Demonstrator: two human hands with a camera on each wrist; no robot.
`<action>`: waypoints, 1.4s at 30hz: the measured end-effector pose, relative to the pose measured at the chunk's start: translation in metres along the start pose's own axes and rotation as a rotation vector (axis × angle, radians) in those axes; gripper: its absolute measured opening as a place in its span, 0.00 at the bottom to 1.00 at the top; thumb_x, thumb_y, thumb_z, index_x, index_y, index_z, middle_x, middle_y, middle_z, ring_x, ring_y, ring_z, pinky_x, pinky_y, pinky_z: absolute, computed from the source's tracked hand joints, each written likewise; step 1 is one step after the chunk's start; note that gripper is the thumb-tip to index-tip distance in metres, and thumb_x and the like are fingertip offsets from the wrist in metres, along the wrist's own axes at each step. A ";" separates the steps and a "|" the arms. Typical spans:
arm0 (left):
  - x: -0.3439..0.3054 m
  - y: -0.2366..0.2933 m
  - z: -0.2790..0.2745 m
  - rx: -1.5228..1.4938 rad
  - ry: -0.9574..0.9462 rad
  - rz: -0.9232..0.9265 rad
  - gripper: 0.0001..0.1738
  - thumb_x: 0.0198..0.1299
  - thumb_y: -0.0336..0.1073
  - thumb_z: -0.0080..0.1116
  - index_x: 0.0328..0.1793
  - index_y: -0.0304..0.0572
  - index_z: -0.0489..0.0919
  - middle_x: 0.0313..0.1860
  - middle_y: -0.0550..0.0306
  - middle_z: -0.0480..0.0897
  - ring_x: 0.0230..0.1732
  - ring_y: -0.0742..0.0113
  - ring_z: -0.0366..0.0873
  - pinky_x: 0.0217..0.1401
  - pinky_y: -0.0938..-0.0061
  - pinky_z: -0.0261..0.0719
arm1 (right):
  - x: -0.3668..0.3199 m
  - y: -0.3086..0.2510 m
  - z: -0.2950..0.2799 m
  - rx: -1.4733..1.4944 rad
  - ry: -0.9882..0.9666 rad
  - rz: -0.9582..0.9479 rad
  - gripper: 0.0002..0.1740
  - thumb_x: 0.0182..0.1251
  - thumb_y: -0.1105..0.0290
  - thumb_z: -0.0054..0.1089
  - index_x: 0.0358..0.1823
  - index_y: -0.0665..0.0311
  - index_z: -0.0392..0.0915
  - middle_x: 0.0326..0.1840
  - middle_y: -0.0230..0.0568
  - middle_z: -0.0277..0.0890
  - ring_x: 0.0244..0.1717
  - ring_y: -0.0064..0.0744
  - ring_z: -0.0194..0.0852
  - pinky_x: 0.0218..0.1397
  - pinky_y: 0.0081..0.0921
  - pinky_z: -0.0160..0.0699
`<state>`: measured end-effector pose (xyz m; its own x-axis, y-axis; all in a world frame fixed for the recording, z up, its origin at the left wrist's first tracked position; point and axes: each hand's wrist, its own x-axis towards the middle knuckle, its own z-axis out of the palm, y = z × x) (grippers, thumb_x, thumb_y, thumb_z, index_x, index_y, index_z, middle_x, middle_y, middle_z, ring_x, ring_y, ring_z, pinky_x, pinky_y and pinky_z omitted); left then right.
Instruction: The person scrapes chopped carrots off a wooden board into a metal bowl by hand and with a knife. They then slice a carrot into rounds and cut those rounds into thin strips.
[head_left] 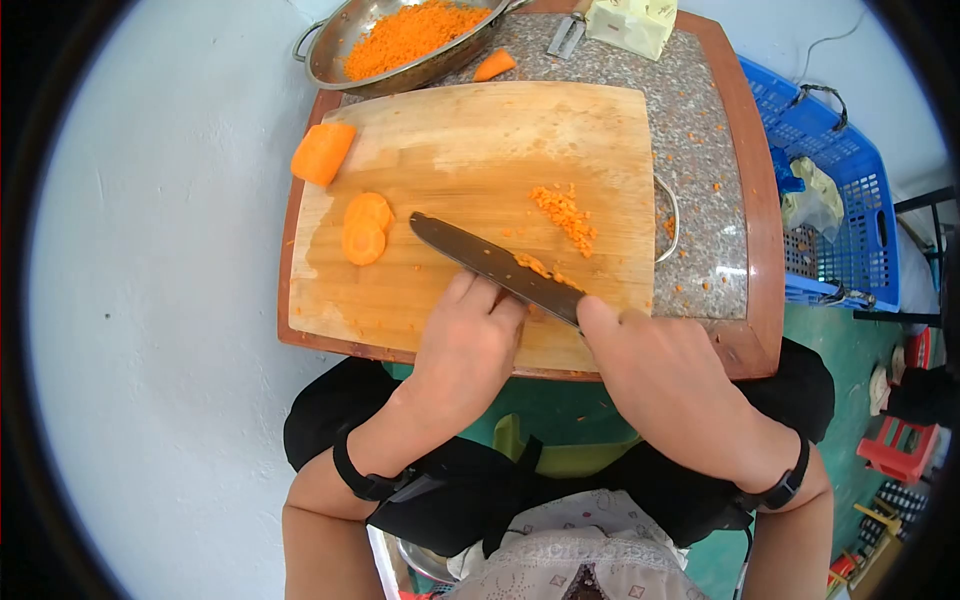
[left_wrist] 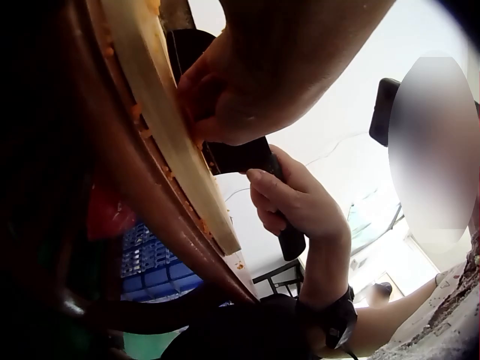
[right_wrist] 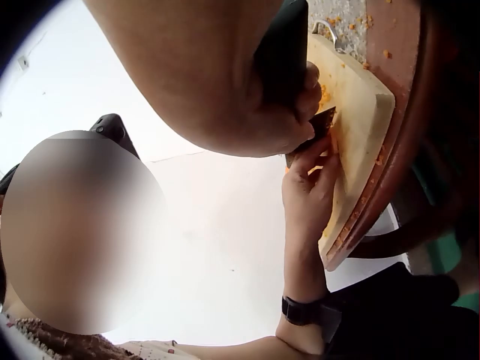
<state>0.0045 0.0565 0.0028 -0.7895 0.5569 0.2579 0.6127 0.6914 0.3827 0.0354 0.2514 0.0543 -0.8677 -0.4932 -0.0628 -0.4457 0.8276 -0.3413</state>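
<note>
My right hand (head_left: 665, 375) grips a kitchen knife (head_left: 470, 253) by its black handle (left_wrist: 291, 241). The dark blade slants across the wooden cutting board (head_left: 470, 120), its tip toward the far left, with minced carrot stuck along it. Beside the blade, my left hand (head_left: 463, 338) has curled fingers down on the board, holding a small carrot piece (right_wrist: 334, 142) mostly hidden beneath them. Diced carrot (head_left: 565, 217) lies in a small heap right of the blade. Two overlapping carrot slices (head_left: 366, 228) lie to the left, and a thick carrot chunk (head_left: 322, 154) sits at the board's upper left edge.
A metal pan (head_left: 330, 62) of minced carrot stands behind the board, near a carrot end (head_left: 495, 65) and a grater-like metal tool (head_left: 566, 37). Carrot crumbs dot the stone tabletop (head_left: 705, 200). A blue plastic basket (head_left: 860, 160) stands to the right; a white wall is at left.
</note>
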 end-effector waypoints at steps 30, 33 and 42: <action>-0.004 -0.002 0.001 0.093 0.010 0.067 0.20 0.43 0.23 0.54 0.47 0.30 0.80 0.43 0.48 0.78 0.44 0.54 0.73 0.46 0.68 0.77 | 0.012 0.010 0.008 0.135 0.002 0.069 0.08 0.61 0.74 0.54 0.36 0.65 0.63 0.15 0.44 0.71 0.21 0.48 0.76 0.23 0.38 0.73; -0.005 -0.001 0.001 0.090 0.011 0.060 0.19 0.43 0.23 0.54 0.46 0.30 0.80 0.44 0.49 0.78 0.45 0.54 0.74 0.47 0.67 0.77 | 0.000 0.008 0.000 0.162 -0.031 0.091 0.09 0.62 0.72 0.55 0.37 0.64 0.63 0.17 0.47 0.71 0.21 0.51 0.75 0.24 0.42 0.71; -0.005 0.001 -0.001 0.094 -0.079 0.063 0.19 0.43 0.22 0.53 0.45 0.27 0.80 0.44 0.42 0.77 0.50 0.46 0.74 0.51 0.64 0.76 | -0.013 0.001 0.003 0.032 -0.030 0.059 0.08 0.57 0.77 0.53 0.33 0.63 0.63 0.17 0.42 0.70 0.19 0.42 0.78 0.18 0.31 0.74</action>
<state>0.0093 0.0538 0.0029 -0.7463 0.6326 0.2071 0.6647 0.6917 0.2822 0.0472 0.2577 0.0518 -0.8851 -0.4518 -0.1113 -0.3862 0.8467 -0.3659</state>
